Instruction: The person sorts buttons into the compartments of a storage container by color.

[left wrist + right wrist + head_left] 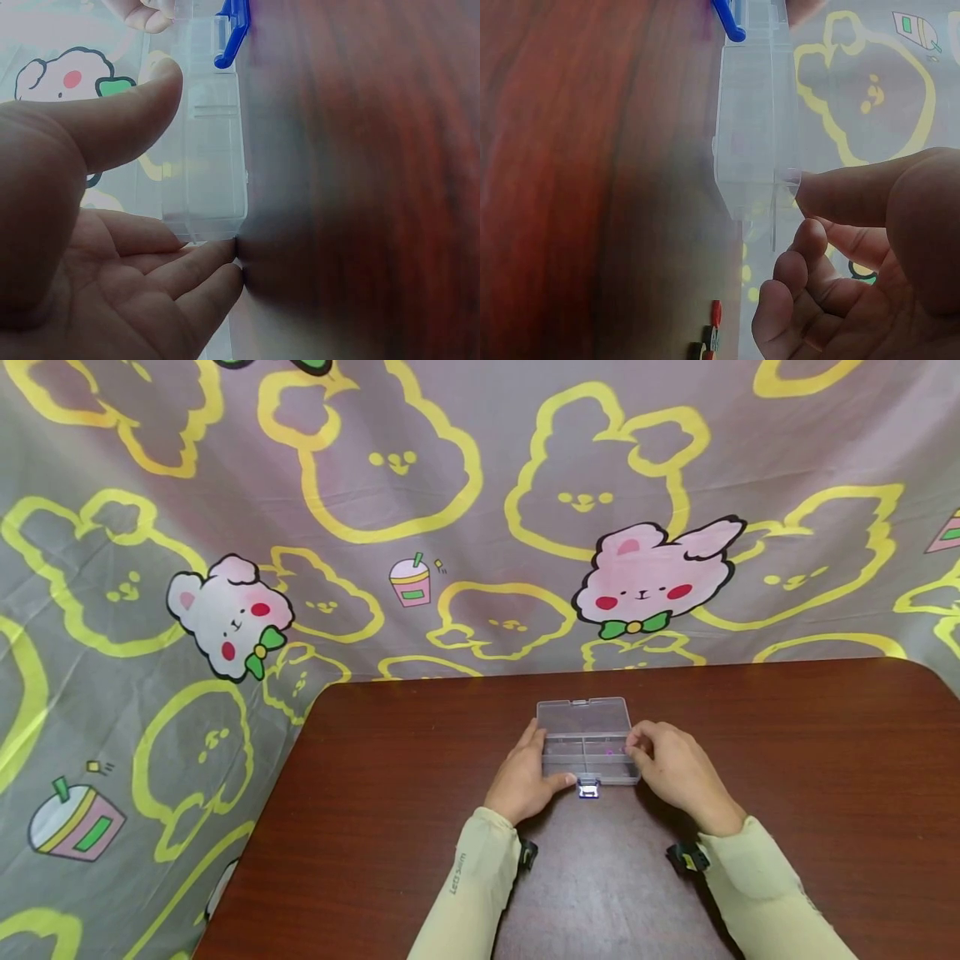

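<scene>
A clear plastic compartment box (600, 769) stands on the table with its lid (583, 717) raised at the back. Small purple bits (609, 752) show in a right-hand compartment. At the front hangs a blue-edged latch (588, 789), seen as blue plastic (235, 34) in the left wrist view. My left hand (519, 781) holds the box's left side, fingers along the wall and thumb over the front edge. On the other side, the thumb and curled fingers of my right hand (678, 772) pinch at the right rim. A thin clear edge (773, 225) juts out beside that thumb.
The brown table (375, 827) runs back to a grey curtain (495, 560) printed with cartoon animals. Small red and dark shapes (716, 313) appear low in the right wrist view. Both wrists carry black camera mounts (687, 857).
</scene>
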The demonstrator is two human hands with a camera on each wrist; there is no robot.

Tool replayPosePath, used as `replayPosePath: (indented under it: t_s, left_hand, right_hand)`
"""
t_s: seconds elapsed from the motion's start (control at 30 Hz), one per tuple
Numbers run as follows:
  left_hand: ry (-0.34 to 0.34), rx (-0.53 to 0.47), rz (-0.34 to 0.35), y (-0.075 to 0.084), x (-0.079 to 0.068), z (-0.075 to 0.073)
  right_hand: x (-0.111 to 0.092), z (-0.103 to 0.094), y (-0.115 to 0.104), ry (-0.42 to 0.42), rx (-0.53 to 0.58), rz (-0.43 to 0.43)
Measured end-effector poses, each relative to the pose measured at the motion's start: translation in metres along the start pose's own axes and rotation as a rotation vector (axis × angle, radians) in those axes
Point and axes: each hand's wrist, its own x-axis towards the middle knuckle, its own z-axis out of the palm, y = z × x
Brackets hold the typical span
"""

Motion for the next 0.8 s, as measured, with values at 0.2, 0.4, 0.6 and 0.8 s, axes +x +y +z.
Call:
replayPosePath:
  t_s: [0.2,0.4,0.6,0.8]
  left_hand:
    - [0.007,0.008,0.007,-0.0003,0.0015,0.0013]
    - [0.009,0.008,0.012,-0.0008,0.0014,0.002]
    - [0.004,0.013,0.013,-0.0014,0.0009,0.0019]
    - [0.005,0.012,0.015,-0.0015,0.0006,0.0012]
  right_hand:
    - [0.0008,0.0001,0.0009,0.003,-0.007,-0.009]
    - [0.0003,-0.0003,0.0005,0.003,-0.007,-0.015]
    - [-0.0006,-0.0009,-0.0004,-0.001,-0.006,-0.008]
    - [-0.0006,-0.0045,-0.0008,0.028,-0.011,-0.028]
